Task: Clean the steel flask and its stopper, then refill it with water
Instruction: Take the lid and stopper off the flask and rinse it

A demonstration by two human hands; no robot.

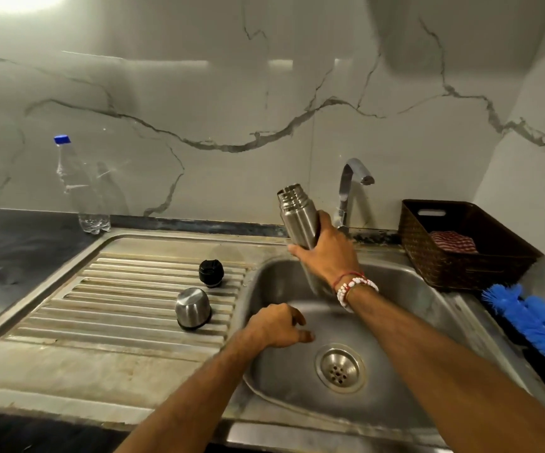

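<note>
Left hand [277,325], head view: loosely curled, empty, over sink [411,289] | right hand [326,253] wraps steel flask [297,214] low on its body, open mouth tilted up-left near tap [352,178] | stopper [211,273] on drainboard [117,289] | flask likely rigid, slick when wet: grip mid-body.

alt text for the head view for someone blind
A person's right hand holds an uncapped steel flask above the sink; the left hand hovers empty over it. A black stopper and steel cup rest on the drainboard.
</note>
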